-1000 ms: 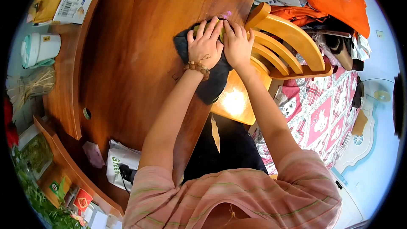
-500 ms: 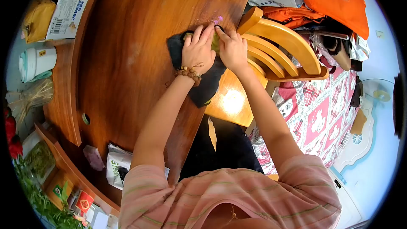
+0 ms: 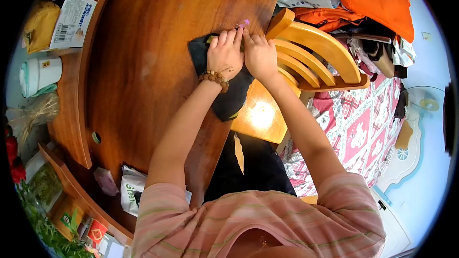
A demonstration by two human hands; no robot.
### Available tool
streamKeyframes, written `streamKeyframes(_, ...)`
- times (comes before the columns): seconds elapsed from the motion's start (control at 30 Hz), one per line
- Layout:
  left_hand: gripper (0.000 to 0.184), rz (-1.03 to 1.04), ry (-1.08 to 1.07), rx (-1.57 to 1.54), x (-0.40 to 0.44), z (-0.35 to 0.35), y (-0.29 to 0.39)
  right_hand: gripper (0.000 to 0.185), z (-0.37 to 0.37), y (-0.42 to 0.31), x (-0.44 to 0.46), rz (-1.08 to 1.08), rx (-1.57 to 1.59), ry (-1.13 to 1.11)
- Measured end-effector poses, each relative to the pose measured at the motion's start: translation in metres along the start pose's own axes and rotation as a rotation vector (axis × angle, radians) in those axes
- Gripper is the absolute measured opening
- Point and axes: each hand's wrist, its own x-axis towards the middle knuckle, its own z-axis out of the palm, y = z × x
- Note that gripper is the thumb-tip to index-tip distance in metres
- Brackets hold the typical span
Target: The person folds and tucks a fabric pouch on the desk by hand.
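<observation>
A dark cloth (image 3: 233, 95) with yellow-green parts lies over the edge of the wooden desk (image 3: 143, 62), beneath both hands. My left hand (image 3: 225, 56), with a beaded bracelet at its wrist, presses on the cloth with its fingers close together. Right beside it, my right hand (image 3: 260, 56) has its fingers curled in. The two index fingertips nearly meet at a small pink-purple mark. Just past them, a purple star-shaped mark (image 3: 246, 22) shows on the desk. What is between the fingers is hidden.
A wooden chair (image 3: 330, 50) stands against the desk's right side. Beyond it are an orange bag (image 3: 375, 2) and a patterned bedspread (image 3: 358, 134). A raised shelf at the left holds a white box (image 3: 71, 21) and a white tub (image 3: 45, 74). A white bag (image 3: 130, 193) lies lower left.
Both hands have gone from spread fingers on the cloth to drawn-in fingers, with the index fingertips brought together at the pink-purple mark. The yellow-green part is now mostly covered.
</observation>
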Motion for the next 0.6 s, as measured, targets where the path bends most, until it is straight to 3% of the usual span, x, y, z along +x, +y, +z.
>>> streamKeyframes(0.07,0.06,0.008,-0.08,0.037,0.004,-0.002,-0.002,0.038,-0.002,0.002,0.007,-0.008,0.028,0.025)
streamKeyframes(0.2,0.061,0.075,0.032,0.163,0.018,0.008,-0.009,0.042,0.002,0.009,0.028,-0.035,0.024,-0.011)
streamKeyframes(0.33,0.062,0.101,-0.093,0.142,-0.002,-0.008,-0.002,0.043,0.004,0.009,0.0,-0.022,0.069,-0.054)
streamKeyframes(0.4,0.061,0.085,-0.085,0.097,-0.002,-0.007,-0.004,0.045,0.001,0.007,0.005,-0.057,0.042,0.041)
streamKeyframes(0.47,0.055,0.117,0.007,0.182,0.01,-0.001,-0.008,0.049,-0.031,-0.007,0.026,0.112,-0.023,-0.445)
streamKeyframes(0.53,0.046,0.1,0.026,0.182,0.027,0.01,-0.014,0.05,-0.024,0.0,0.043,0.136,0.005,-0.426)
streamKeyframes(0.6,0.05,0.107,0.024,0.17,0.023,0.008,-0.013,0.052,-0.021,0.003,0.04,0.149,0.032,-0.415)
